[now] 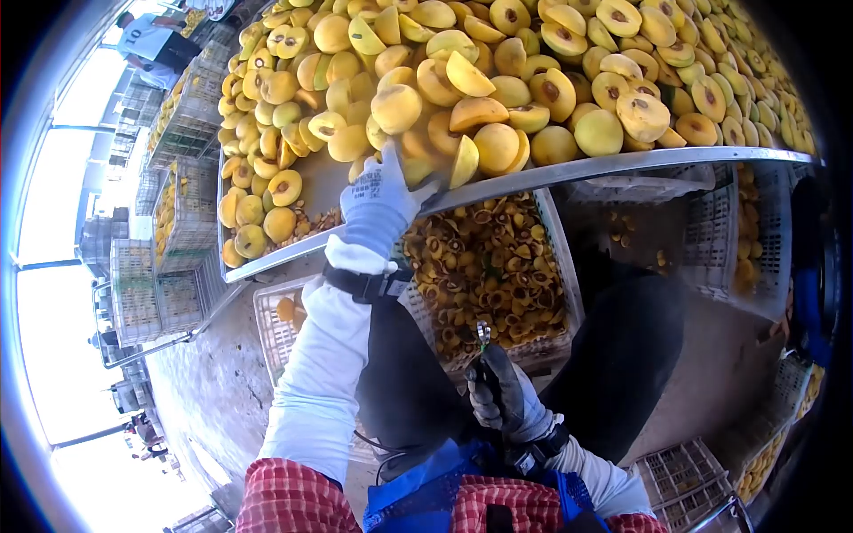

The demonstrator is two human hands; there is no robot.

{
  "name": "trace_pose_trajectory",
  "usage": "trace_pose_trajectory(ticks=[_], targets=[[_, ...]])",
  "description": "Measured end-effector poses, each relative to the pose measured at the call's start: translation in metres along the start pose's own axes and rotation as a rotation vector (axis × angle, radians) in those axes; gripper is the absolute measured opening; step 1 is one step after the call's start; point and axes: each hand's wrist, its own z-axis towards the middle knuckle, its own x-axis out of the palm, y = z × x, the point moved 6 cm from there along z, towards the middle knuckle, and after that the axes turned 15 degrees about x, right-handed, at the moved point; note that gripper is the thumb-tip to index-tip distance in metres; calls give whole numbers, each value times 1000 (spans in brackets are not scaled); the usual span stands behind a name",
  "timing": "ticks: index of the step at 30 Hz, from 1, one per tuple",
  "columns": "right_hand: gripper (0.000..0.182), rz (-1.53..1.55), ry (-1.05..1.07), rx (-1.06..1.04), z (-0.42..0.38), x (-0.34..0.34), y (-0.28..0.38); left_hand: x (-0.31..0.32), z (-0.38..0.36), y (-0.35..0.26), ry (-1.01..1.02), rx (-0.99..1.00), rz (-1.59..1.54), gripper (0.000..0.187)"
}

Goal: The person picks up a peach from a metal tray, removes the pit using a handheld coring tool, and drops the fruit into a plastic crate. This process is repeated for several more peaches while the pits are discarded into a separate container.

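Observation:
My left hand (pixel 382 195), in a light grey glove, reaches over the metal rim of the table (pixel 498 185) and touches the heap of halved yellow fruit (pixel 395 109). Its fingers are spread and slightly blurred, with no fruit held between them. Lower down, my right hand (pixel 506 395), in a grey and dark glove, is closed round the handle of a small metal pitting tool (pixel 483 333), whose tip points up. Below the table edge, a white crate (pixel 562 258) holds many brown and orange fruit scraps (pixel 489 275).
Another white crate (pixel 271 324) with a few orange pieces stands left of my legs. Stacked crates (pixel 133 284) line the left side, and a person (pixel 147 40) stands at the far upper left. More crates (pixel 711 231) are at the right, beneath the table.

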Motion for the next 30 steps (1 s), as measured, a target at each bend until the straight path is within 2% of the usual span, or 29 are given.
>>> trace_pose_trajectory(ticks=[1,4,6,8,10,12,14,16,17,18,20,21,23,24,26,27,28,29,30], targets=[[48,-18,-65,-48,-2,3,3,3,5,1,98,-45,-45,79],[48,-72,-173,-110,-7,9,13,1,-2,15,119,-54,-99,73],[48,-70,-214,-130,-9,6,15,8,-9,53,30,-37,-224,65],[48,-37,-251,-146,-13,-1,14,0,-35,70,-253,58,-375,66],[41,-86,-256,-284,-20,9,27,-15,-68,43,-415,215,-791,74],[32,-143,-241,-395,-29,27,40,-27,-103,-10,-238,411,-1104,83],[21,-198,-209,-510,-36,52,49,-33,-129,-54,-69,597,-1108,89],[23,-253,-218,-489,-44,60,51,-29,-148,-80,-95,638,-990,89],[25,-287,-215,-482,-47,61,49,-12,-156,-79,-96,472,-1450,87],[26,-213,-169,-420,-47,60,44,-7,-162,-85,-121,197,-1729,89],[30,-65,-69,-287,-43,59,29,6,-177,-100,-257,35,-2051,81],[34,-43,5,-296,-41,57,26,18,-186,-101,-297,-70,-2035,75],[35,-184,-118,-442,-42,57,29,35,-197,-94,-380,-243,-2058,56],[35,-226,-143,-481,-45,57,30,35,-201,-94,-353,-262,-2021,54],[35,-310,-201,-557,-49,56,32,27,-202,-94,-298,-292,-1950,51],[33,-321,-189,-617,-52,54,33,7,-199,-96,-265,-81,-1687,47],[34,-412,-208,-628,-57,50,36,10,-202,-92,-204,6,-1579,44],[34,-502,-228,-641,-63,46,38,8,-204,-88,-28,-22,-1574,44],[33,-722,-314,-667,-69,48,44,5,-204,-82,147,-50,-1558,45]])
